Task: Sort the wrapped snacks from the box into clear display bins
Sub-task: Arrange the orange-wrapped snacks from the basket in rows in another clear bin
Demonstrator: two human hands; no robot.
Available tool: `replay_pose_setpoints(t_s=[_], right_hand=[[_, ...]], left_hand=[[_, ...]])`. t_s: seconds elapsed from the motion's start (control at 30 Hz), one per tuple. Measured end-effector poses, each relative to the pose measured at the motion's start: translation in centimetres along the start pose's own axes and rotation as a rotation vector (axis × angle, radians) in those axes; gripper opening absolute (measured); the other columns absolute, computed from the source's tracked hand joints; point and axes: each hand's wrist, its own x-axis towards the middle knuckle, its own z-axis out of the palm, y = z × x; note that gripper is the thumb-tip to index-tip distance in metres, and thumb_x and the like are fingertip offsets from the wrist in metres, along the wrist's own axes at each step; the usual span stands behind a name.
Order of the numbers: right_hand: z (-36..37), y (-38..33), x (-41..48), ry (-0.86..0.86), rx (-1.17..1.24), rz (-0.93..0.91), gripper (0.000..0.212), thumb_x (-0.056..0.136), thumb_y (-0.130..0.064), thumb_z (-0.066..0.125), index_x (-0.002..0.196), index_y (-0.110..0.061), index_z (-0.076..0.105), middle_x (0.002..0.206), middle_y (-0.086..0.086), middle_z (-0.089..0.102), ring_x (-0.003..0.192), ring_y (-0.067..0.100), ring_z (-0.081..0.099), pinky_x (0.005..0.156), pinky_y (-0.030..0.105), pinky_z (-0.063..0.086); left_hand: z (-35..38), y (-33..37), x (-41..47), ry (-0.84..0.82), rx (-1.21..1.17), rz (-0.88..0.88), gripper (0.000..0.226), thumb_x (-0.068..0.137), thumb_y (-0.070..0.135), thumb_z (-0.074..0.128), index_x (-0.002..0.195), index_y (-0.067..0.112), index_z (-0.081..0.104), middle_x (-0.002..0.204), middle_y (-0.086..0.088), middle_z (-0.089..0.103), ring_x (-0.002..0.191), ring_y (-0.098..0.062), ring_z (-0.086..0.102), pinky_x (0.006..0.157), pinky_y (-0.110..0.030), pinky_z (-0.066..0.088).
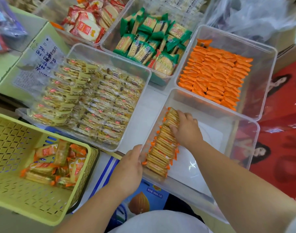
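A clear bin in front of me holds one row of orange-wrapped cracker packs standing on edge along its left wall. My right hand reaches into the bin, thumb and fingers curled round a few packs at the far end of that row. My left hand is at the bin's near-left rim, with its fingers curled over the wall beside the near end of the row. A yellow slotted basket at the lower left holds several loose packs of the same orange crackers.
More clear bins stand beyond: yellow packs at left, small orange packs at right, green packs and red round crackers at the back. A red carton flanks the right, and a green box the left.
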Motion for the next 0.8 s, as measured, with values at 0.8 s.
replay_pose_setpoints(t_s=[0.8], right_hand=[[1.1,-18.2,-17.4,0.302,0.197,-0.259,0.048,0.09,-0.035,0.073,0.134,-0.017,0.062,0.138,0.009,0.052,0.129,0.031,0.047,0.107,0.045,0.039]], left_hand=[[-22.3,-14.6,-4.2,0.27,0.215,-0.19,0.039,0.095,0.046,0.066,0.124,0.021,0.065,0.118,-0.001,0.07,0.101,-0.024,0.066,0.075,-0.031,0.048]])
